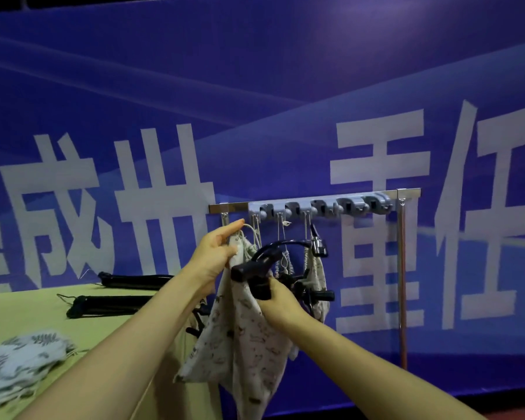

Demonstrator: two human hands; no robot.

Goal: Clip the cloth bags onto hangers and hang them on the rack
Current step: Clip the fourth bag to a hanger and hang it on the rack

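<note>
Head view | left hand (pixel 214 256) grips cloth bag (pixel 243 338) | right hand (pixel 281 298) grips black hanger (pixel 255 268)

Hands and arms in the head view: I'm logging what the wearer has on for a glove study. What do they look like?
Both arms are bare along all that shows, with no sleeves in view. The left hand and right hand wear no gloves. No watch, bracelet, ring or marking is visible on either; nails are too blurred to judge.
</note>
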